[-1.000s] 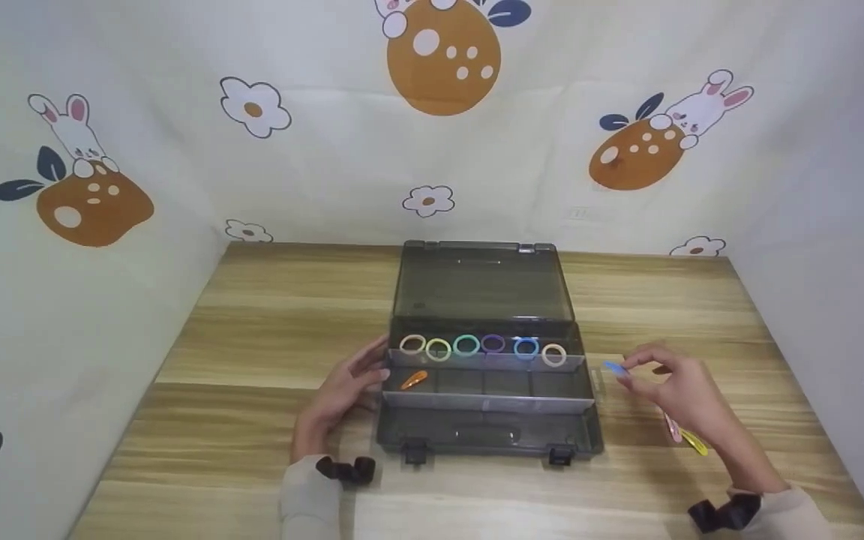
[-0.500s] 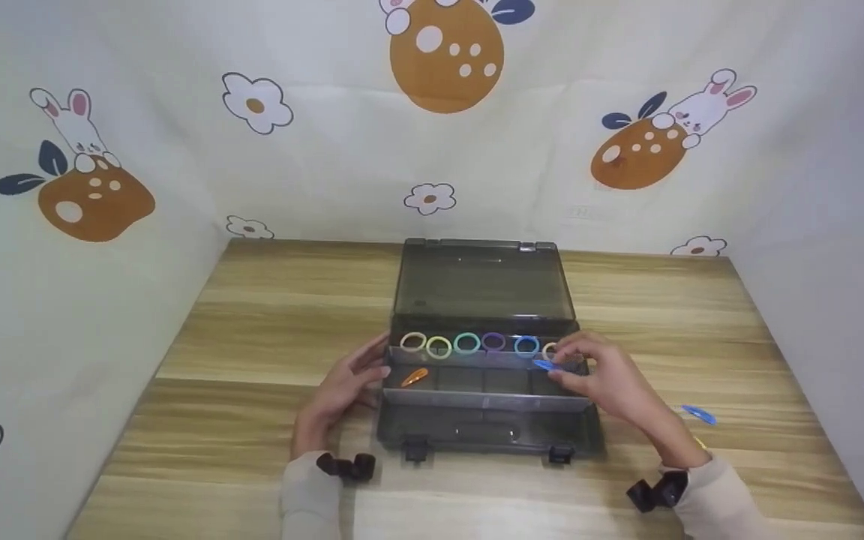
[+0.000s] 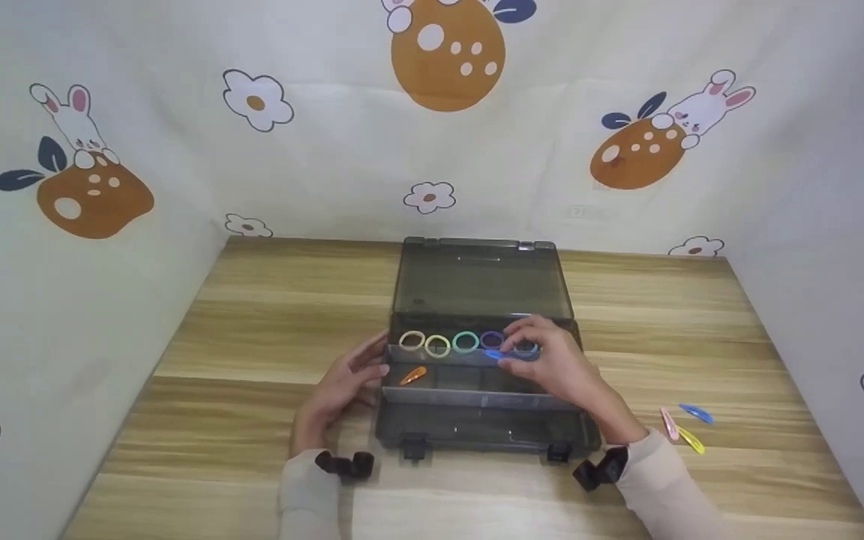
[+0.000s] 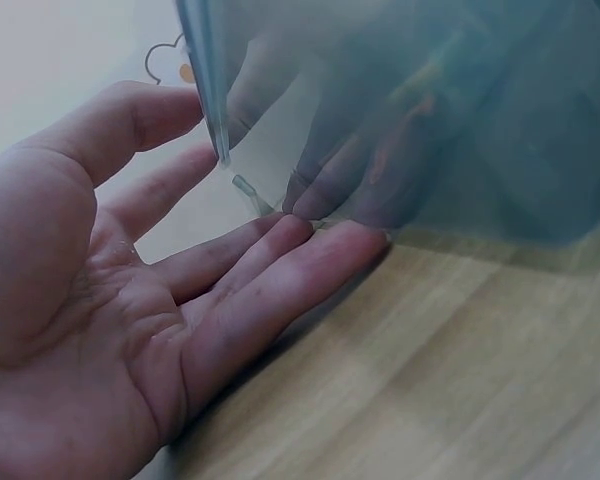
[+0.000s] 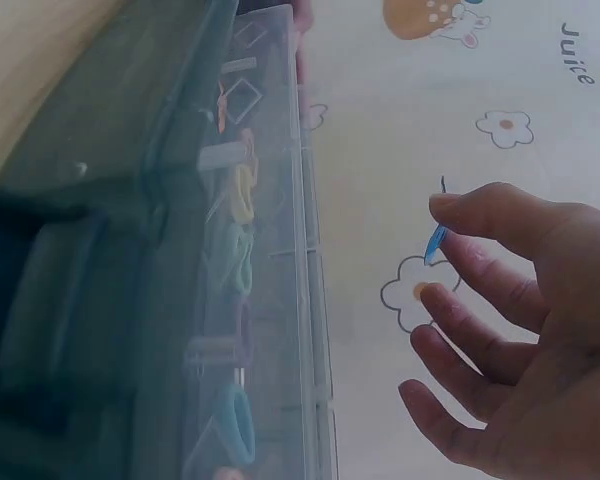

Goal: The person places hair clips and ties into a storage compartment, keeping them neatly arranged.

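Observation:
A dark see-through compartment box (image 3: 477, 431) stands with its lid up on the wooden table. Between thumb and forefinger my right hand (image 3: 559, 364) pinches a blue snap hair clip (image 3: 493, 355), held over the box; the right wrist view also shows this blue clip (image 5: 436, 243). An orange hair clip (image 3: 413, 376) lies in the left compartment of the middle row. Behind it, a row of several hair ties, among them a yellow hair tie (image 3: 438, 356), sits along the back. My left hand (image 3: 342, 386), fingers extended, touches the box's left side (image 4: 460, 130).
On the table right of the box lie a pink clip (image 3: 669, 424), a yellow clip (image 3: 692, 441) and another blue clip (image 3: 696, 413). The raised lid (image 3: 481, 277) leans back toward a printed cloth wall (image 3: 342, 165).
My right hand has carried the blue hair clip leftward from the table on the right to above the box, uncovering the clips on the table. The left hand stays at the box's side.

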The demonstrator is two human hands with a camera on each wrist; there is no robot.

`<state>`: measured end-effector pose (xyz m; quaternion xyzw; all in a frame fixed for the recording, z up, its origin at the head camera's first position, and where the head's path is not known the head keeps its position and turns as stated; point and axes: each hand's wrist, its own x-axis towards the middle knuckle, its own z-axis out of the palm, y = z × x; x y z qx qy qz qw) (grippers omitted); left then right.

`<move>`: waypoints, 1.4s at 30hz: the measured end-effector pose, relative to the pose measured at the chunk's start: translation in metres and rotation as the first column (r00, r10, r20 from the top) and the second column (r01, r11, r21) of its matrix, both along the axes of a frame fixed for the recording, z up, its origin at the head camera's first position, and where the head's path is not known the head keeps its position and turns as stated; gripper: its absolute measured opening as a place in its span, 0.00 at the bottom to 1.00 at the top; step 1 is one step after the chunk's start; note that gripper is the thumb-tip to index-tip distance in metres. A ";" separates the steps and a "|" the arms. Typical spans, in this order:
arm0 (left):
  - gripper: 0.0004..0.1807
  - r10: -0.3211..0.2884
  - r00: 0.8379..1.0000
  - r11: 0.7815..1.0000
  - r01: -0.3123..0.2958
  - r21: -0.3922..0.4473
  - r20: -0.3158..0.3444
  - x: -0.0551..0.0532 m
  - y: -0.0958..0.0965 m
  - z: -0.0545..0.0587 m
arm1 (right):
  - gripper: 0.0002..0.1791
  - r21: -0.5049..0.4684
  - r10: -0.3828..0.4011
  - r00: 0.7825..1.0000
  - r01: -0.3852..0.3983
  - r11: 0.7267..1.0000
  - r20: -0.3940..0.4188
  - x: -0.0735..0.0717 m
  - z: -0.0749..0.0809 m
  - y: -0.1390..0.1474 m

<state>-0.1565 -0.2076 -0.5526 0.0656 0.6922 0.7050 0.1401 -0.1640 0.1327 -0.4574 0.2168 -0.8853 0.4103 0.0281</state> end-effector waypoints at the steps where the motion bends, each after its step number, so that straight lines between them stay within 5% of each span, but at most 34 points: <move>1: 0.36 0.001 1.000 1.000 -0.001 -0.005 -0.006 0.000 0.000 -0.001 | 0.06 0.004 0.004 1.000 -0.004 1.000 0.000 -0.001 -0.001 -0.004; 19: 0.36 0.005 1.000 1.000 -0.005 -0.013 0.005 0.000 -0.001 0.001 | 0.05 0.177 0.096 0.995 -0.098 0.979 0.018 -0.012 -0.022 -0.065; 29: 0.37 -0.002 0.998 0.999 0.000 0.032 0.065 0.003 -0.001 0.001 | 0.05 0.311 0.124 0.992 -0.115 0.943 -0.008 -0.019 -0.039 -0.078; 42: 0.37 -0.017 0.997 0.999 0.013 0.053 0.078 0.002 -0.001 0.002 | 0.06 0.362 0.113 0.990 -0.076 0.929 -0.081 -0.019 -0.044 -0.082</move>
